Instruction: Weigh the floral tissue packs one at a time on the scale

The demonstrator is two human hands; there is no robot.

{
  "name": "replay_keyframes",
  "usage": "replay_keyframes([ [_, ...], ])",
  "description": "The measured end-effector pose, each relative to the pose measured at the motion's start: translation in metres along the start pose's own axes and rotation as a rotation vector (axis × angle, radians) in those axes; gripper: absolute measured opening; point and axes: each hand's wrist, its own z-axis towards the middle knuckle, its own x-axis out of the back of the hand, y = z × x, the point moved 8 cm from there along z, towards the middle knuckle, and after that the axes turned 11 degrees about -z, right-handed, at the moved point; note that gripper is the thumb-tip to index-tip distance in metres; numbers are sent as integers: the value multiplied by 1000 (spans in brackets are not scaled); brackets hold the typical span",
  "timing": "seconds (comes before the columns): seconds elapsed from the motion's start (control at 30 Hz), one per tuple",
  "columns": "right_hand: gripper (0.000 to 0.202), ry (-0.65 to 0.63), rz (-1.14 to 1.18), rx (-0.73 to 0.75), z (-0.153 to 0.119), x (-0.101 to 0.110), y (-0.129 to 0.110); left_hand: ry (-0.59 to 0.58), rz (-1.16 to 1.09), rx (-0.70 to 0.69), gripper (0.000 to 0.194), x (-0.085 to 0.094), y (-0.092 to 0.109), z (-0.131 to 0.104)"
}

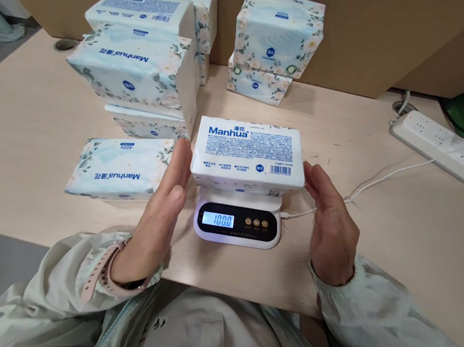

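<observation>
A Manhua tissue pack (pixel 250 156) lies label side up on a small white scale (pixel 237 225), whose lit display reads 100.0. My left hand (pixel 161 209) is upright at the pack's left end, fingers stretched, palm facing it. At the right end my right hand (pixel 330 227) stands with its fingers extended, their tips at or very near the pack's corner. Neither hand wraps round the pack. Just left of my left hand, another tissue pack (pixel 120 169) lies flat on the table.
Stacked tissue packs (pixel 129 68) rise at the left back. Two more packs (pixel 276 38) stand one on the other against the cardboard (pixel 351 33). A white power strip (pixel 443 145) sits at the right, its cable (pixel 375 178) running towards the scale.
</observation>
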Motion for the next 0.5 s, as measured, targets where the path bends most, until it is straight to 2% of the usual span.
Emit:
replay_keyframes([
  [0.1,48,-26,-4,-19,3,-2,0,12,11,8,69,-2,2,2],
  [0.2,56,-100,-4,-3,11,-13,-7,11,21,41,62,-7,6,8],
  [0.33,66,-238,66,22,25,-31,-20,-96,21,77,54,-32,17,23],
  [0.4,65,-182,76,36,34,-24,-22,-152,37,52,51,-51,26,32],
  [0.5,62,49,19,18,50,9,-13,-210,2,46,45,-88,27,47],
])
